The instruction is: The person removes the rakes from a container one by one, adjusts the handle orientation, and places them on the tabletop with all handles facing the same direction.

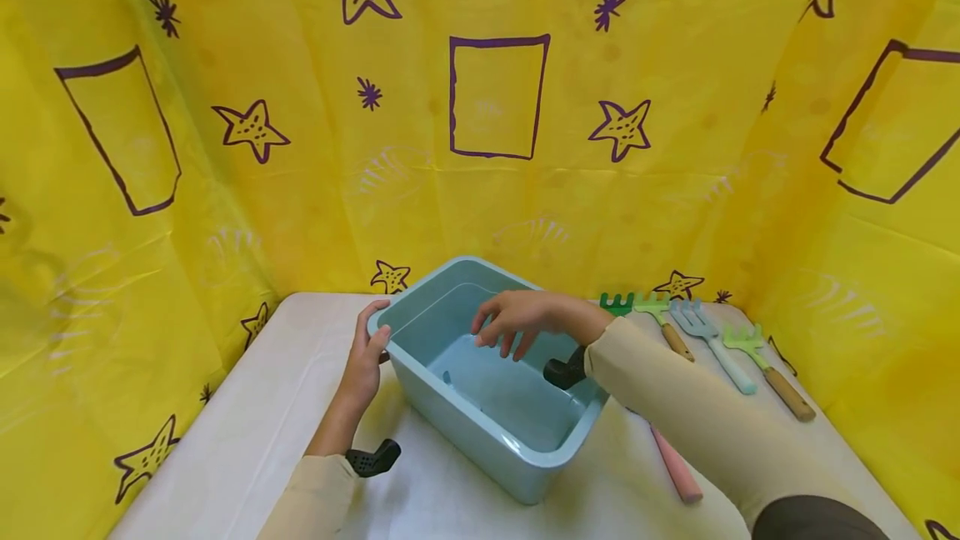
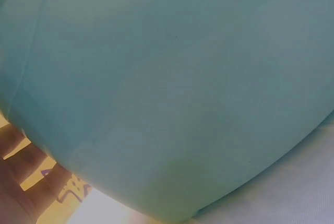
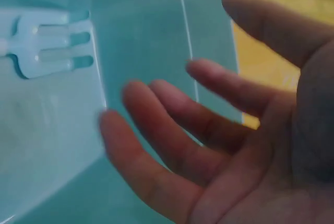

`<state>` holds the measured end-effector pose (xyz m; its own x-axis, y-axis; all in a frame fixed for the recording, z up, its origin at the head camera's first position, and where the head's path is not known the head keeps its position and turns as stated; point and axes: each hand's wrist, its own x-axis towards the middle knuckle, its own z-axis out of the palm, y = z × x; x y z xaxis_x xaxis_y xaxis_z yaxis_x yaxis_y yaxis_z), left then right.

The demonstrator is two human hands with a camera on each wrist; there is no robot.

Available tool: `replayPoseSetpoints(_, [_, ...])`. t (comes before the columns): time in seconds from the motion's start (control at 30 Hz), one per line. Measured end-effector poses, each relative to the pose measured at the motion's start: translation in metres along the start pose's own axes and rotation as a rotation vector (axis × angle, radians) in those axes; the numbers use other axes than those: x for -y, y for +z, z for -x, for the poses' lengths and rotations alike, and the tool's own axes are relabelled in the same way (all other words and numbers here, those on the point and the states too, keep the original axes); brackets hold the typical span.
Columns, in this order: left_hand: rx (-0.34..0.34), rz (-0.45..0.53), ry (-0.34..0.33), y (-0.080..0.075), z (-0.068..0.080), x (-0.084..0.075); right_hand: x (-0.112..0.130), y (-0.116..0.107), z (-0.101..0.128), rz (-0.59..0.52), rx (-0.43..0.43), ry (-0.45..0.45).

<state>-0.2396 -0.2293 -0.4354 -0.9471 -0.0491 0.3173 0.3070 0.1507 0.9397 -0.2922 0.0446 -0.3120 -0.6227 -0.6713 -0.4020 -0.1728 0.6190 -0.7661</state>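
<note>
A pale blue plastic tub (image 1: 465,415) stands at an angle on the white table. My left hand (image 1: 369,352) grips its left corner, the thumb over the rim and the fingers round the outer side. In the left wrist view, the tub's wall (image 2: 172,93) fills most of the picture and the fingers (image 2: 39,182) show at its edge. Over the tub's inside hangs my right hand (image 1: 517,319), fingers apart and loosely bent, holding nothing. A light blue garden fork (image 3: 44,46) lies in the tub in the right wrist view, its prongs towards a side wall and its handle cut off.
Right of the tub lie a dark green rake (image 1: 617,304), a light green rake (image 1: 675,338), a pale blue fork (image 1: 731,363) and another light green rake (image 1: 783,390) with a wooden handle. A pink handle (image 1: 678,469) pokes out beneath the right sleeve. Yellow patterned cloth (image 1: 495,207) surrounds the table.
</note>
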Motion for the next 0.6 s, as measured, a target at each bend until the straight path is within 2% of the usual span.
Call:
replayPoseSetpoints(0.17, [0.006, 0.003, -0.02, 0.0, 0.0, -0.003, -0.002, -0.001, -0.022, -0.078, 0.121, 0.049])
replayPoseSetpoints(0.27, [0.017, 0.001, -0.03, 0.002, 0.004, -0.013, -0.005, 0.0, -0.034, -0.121, 0.173, 0.069])
replayPoseSetpoints(0.43, [0.033, -0.01, -0.034, 0.005, 0.011, -0.034, -0.013, 0.005, -0.049, -0.2, 0.231, 0.092])
replayPoseSetpoints(0.6, [0.027, -0.002, -0.043, 0.004, 0.01, -0.036, -0.022, 0.012, -0.058, -0.259, 0.259, 0.14])
